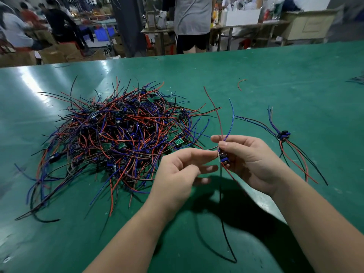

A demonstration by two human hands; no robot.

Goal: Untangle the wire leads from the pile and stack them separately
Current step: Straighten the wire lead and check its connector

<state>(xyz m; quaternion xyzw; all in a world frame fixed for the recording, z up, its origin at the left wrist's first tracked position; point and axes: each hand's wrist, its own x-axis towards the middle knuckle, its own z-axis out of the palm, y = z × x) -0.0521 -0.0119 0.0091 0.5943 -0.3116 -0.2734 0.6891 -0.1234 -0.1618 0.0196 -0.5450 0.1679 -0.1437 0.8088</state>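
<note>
A big tangled pile of red, blue and black wire leads (116,134) with small green boards lies on the green table at the left. My right hand (248,162) holds one wire lead (223,157) by its small blue component, above the table; its red and blue wires rise up, its black and red wires hang down. My left hand (181,174) is beside it, fingertips pinched at the same lead. A small separate stack of leads (283,134) lies to the right of my hands.
A single loose red wire (241,83) lies farther back on the green table (295,85). Beyond the table's far edge a person stands, others sit at benches, and boxes are stacked. More wires show at the far right edge.
</note>
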